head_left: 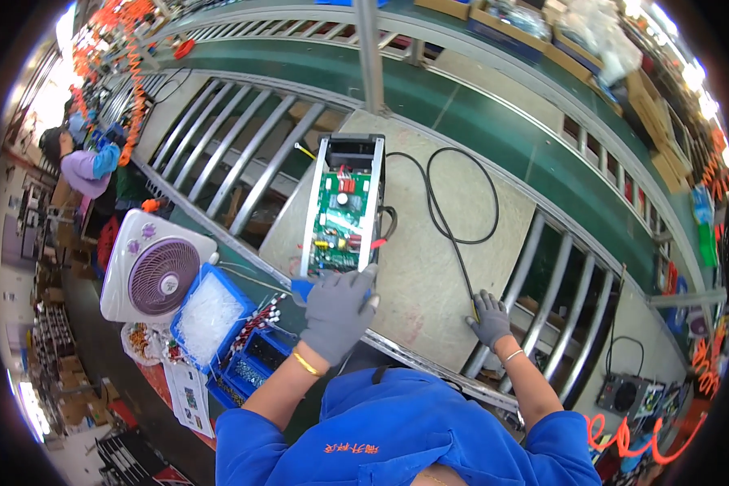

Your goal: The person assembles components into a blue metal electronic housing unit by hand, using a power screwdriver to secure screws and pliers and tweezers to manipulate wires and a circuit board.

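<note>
Grey-gloved hands are bracketing an open electronic unit, a long white metal chassis with an exposed green circuit board [344, 212], as it is lying on a pale rectangular board pallet [429, 267] riding the roller conveyor line [243, 154] that is serving as the worktop. The left hand [338, 312] is reaching over the near end of the chassis, fingers curled around what looks like a small blue part at the edge; whether it is truly gripping or only resting there is hard to tell. The right hand [489, 319] is pressing down, fingers spread, on the near right edge of the pallet, just beside the end of a black power cable [454, 202] looping away from the unit's right side.

Judging by its sheet-metal frame and packed components, the unit is likely stiff and fairly heavy, while the bare board with its capacitors and wires is fragile; the safe hold appears to be the white side rails, not the green surface. The trailing cable is limp and could snag.

To the left, a white and purple desk fan [155, 274] is standing near blue plastic bins [219, 320] holding small parts, and another worker in purple [85, 166] is sitting far left down the line.
</note>
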The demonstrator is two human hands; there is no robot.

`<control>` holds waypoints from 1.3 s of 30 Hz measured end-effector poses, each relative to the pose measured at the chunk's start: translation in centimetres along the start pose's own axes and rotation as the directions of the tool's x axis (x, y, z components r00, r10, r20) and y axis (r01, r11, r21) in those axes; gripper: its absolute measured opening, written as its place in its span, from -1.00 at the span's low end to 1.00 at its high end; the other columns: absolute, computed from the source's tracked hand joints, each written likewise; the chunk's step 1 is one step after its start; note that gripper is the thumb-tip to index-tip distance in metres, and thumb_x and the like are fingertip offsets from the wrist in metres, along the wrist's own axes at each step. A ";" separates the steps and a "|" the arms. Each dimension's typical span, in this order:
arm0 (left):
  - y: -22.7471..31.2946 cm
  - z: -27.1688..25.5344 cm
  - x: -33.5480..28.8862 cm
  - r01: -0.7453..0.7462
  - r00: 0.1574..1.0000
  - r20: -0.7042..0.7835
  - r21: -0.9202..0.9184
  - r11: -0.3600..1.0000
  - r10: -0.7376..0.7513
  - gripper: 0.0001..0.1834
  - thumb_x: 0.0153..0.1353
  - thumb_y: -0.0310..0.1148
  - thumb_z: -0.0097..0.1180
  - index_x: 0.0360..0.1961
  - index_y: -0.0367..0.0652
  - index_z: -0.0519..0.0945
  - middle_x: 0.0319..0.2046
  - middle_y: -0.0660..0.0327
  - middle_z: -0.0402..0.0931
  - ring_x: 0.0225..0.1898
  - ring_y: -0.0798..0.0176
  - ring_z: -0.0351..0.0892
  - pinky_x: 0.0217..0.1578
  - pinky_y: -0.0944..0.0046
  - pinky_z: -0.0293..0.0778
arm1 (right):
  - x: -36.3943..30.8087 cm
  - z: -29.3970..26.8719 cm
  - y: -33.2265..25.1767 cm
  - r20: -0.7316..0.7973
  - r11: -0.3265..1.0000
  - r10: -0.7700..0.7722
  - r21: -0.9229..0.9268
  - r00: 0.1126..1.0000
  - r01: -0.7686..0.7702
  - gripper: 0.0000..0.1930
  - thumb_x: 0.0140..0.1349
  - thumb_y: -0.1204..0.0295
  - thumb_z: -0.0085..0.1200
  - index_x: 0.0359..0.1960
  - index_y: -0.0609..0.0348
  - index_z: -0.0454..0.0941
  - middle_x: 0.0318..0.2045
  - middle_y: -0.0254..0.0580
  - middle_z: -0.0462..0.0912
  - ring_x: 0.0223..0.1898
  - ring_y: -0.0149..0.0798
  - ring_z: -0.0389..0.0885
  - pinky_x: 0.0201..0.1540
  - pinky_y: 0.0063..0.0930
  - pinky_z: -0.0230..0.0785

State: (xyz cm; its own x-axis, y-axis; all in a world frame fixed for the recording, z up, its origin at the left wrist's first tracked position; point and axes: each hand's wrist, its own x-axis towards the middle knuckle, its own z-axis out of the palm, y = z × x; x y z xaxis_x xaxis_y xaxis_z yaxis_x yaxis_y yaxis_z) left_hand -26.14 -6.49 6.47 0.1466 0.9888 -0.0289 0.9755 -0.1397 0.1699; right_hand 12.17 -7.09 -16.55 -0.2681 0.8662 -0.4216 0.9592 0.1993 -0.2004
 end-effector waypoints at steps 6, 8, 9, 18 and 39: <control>-4.0 3.3 8.3 -0.027 0.929 -0.274 -0.723 0.691 -0.250 -0.69 0.27 -0.50 0.06 0.01 -0.26 0.65 -0.15 0.02 0.70 -0.07 0.07 0.70 0.00 0.19 0.54 | -9.3 2.8 0.2 -0.301 0.804 0.284 0.592 0.910 -0.055 -0.51 0.43 0.10 0.03 0.18 0.26 0.52 0.20 0.16 0.56 0.27 0.18 0.47 0.36 -0.09 0.27; -7.3 8.9 12.2 0.062 0.951 -0.200 -0.620 0.782 -0.234 -0.65 0.31 -0.48 0.02 0.09 -0.24 0.63 -0.02 -0.04 0.68 -0.05 0.02 0.70 0.05 0.17 0.54 | -10.3 3.6 -3.8 -0.226 0.479 0.341 0.877 0.913 0.038 -0.44 0.51 0.04 -0.08 0.24 0.31 0.50 0.21 0.11 0.58 0.31 -0.03 0.48 0.38 -0.22 0.24; -7.5 12.2 13.8 0.013 0.961 -0.214 -0.592 0.806 -0.173 -0.60 0.31 -0.47 0.03 0.17 -0.21 0.59 0.03 -0.03 0.66 -0.03 0.01 0.70 0.06 0.17 0.54 | -10.7 2.9 -6.1 -0.210 0.346 0.390 0.936 0.897 0.069 -0.40 0.53 0.01 -0.15 0.25 0.35 0.49 0.21 0.06 0.58 0.29 -0.08 0.48 0.38 -0.23 0.24; 7.8 23.9 25.0 -0.339 0.866 0.102 -0.599 0.725 0.489 -0.69 0.31 -0.39 0.17 0.05 -0.21 0.62 -0.03 -0.06 0.66 0.04 -0.06 0.65 0.06 0.13 0.55 | -13.2 7.9 -6.4 0.109 -0.591 0.755 0.542 0.647 0.598 -0.26 0.54 -0.18 -0.36 0.19 0.36 0.47 0.10 0.13 0.61 0.17 -0.04 0.56 0.30 -0.15 0.37; 7.1 23.6 -13.5 0.338 0.921 0.096 -0.678 0.653 -0.376 -0.83 0.23 -0.34 0.33 -0.27 -0.22 0.80 -0.44 0.12 0.73 -0.38 0.32 0.67 -0.30 0.17 0.58 | -11.8 0.3 11.3 -0.015 -0.568 0.428 0.773 0.904 0.282 -0.24 0.53 -0.16 -0.26 0.28 0.45 0.35 0.16 0.21 0.54 0.24 -0.02 0.50 0.29 -0.24 0.36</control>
State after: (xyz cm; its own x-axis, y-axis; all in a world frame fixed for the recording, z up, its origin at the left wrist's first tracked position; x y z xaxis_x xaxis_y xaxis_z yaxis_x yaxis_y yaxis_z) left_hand -17.36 -22.07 -15.15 -0.2164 0.9586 -0.1851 0.5758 0.2785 0.7687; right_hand 26.16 -15.18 -14.13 0.1697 0.8750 -0.4534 -0.6894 -0.2234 -0.6891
